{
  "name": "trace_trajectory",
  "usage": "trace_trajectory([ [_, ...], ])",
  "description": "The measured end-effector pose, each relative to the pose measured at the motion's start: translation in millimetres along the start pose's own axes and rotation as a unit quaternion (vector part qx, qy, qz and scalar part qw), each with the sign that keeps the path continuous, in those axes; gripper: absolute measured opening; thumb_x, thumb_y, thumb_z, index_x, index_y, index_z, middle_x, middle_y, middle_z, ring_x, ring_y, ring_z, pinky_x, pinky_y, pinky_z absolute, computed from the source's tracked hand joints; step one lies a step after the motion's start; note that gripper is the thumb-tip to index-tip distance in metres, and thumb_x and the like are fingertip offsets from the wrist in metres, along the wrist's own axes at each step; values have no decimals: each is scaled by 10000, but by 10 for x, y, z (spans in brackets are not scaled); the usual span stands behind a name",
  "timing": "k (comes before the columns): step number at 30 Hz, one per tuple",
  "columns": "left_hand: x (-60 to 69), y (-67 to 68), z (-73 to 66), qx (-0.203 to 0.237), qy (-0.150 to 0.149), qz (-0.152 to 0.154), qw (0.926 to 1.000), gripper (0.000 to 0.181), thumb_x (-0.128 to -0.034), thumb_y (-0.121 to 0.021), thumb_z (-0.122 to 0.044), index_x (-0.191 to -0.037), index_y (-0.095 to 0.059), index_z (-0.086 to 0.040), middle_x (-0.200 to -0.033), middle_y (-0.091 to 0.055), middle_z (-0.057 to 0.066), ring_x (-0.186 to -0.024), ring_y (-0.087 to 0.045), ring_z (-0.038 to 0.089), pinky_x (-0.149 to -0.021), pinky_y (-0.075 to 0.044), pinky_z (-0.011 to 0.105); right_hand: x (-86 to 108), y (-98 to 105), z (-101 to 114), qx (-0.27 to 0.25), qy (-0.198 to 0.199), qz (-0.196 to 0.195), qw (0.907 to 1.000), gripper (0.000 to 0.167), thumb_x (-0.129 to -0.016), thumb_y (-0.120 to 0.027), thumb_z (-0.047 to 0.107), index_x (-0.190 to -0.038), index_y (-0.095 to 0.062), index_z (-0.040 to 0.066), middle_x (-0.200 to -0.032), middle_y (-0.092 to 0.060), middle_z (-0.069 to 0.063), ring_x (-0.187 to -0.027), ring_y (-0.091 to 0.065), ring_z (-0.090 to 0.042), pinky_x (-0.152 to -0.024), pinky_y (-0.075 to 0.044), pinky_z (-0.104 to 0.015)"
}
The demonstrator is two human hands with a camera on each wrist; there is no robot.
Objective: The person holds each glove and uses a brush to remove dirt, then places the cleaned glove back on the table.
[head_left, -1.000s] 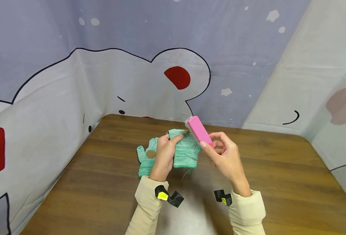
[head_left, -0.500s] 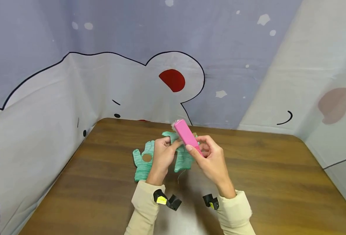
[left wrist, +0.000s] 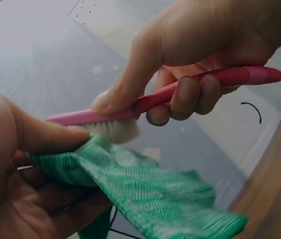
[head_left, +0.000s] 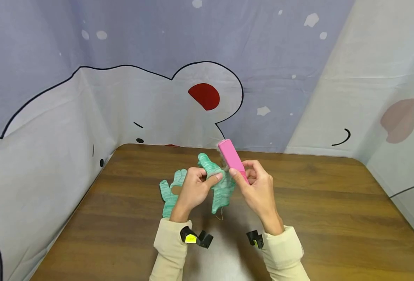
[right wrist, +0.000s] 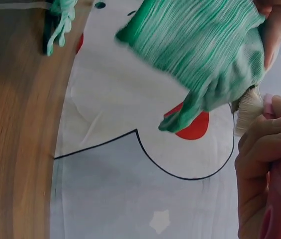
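Observation:
My left hand [head_left: 194, 189] pinches a green knitted glove [head_left: 223, 191] between thumb and fingers, above the table. Its cuff hangs down with a loose thread below. My right hand [head_left: 259, 191] grips a pink brush [head_left: 231, 155] whose pale bristles [left wrist: 118, 130] touch or nearly touch the glove beside my left thumb in the left wrist view. In the right wrist view the bristles [right wrist: 248, 112] stand at the glove's edge, near a small dark patch. The right fingers curl round the brush handle [left wrist: 165, 94].
A second green glove [head_left: 170, 197] with a round brown patch lies on the wooden table [head_left: 316, 203], left of and partly behind my left hand. A printed cloth [head_left: 150, 101] stands along the table's back and sides.
The held glove has been turned and bunched, so a finger of it now points up and its cuff hangs lower. The brush moved left, then slightly back right.

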State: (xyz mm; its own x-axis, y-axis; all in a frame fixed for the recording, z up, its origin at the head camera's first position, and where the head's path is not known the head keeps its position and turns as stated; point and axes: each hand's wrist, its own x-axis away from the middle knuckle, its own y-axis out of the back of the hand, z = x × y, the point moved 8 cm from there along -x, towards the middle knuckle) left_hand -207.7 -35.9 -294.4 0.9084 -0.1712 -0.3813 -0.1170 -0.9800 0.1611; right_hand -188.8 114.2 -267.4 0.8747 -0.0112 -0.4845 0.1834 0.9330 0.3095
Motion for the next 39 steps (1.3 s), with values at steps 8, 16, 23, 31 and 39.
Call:
trace_trajectory([
  [8, 61, -45, -35, 389, 779, 272, 9958, 271, -924, -491, -51, -664, -453, 12, -554, -321, 13, -517, -340, 111, -567, -349, 232, 16, 41, -94, 48, -351, 164, 9992, 278, -814, -691, 91, -1008, -560, -60, -645, -592, -152, -490, -545, -70, -434, -413, -203],
  [16, 43, 42, -64, 13, 518, -623, 9967, 406, -886, -575, -77, -555, -340, -78, -490, -261, -42, -413, -262, 52, -432, -250, 212, 39, -33, -256, -1749, -688, 737, 9794, 250, -857, -643, 115, -1042, -528, -9, -612, -525, -100, -374, -405, -95, -320, -335, -244],
  [23, 19, 16, -90, 16, 448, -537, 9976, 220, -889, -566, -51, -729, -602, 97, -532, -438, 45, -479, -393, 68, -455, -327, 202, 64, -134, -108, -990, -521, 474, 9926, 251, -832, -671, 100, -1020, -558, -20, -627, -558, -113, -411, -485, -137, -373, -390, -226],
  [31, -24, 12, 213, -525, 300, -576, 9965, 340, -863, -618, -138, -558, -530, -17, -467, -332, -20, -424, -313, 84, -390, -231, 222, 35, -112, -298, 331, 220, -352, 9986, 336, -809, -707, 255, -1001, -573, 14, -585, -564, -63, -400, -470, -60, -365, -360, -191],
  [39, -18, 36, 231, -680, 340, -519, 9958, 445, -818, -659, -119, -450, -414, -62, -410, -269, -64, -363, -241, 76, -361, -179, 217, 13, -73, -303, 1184, 736, -585, 9885, 356, -795, -724, 247, -995, -569, -3, -586, -590, -43, -401, -424, -66, -371, -311, -191],
])
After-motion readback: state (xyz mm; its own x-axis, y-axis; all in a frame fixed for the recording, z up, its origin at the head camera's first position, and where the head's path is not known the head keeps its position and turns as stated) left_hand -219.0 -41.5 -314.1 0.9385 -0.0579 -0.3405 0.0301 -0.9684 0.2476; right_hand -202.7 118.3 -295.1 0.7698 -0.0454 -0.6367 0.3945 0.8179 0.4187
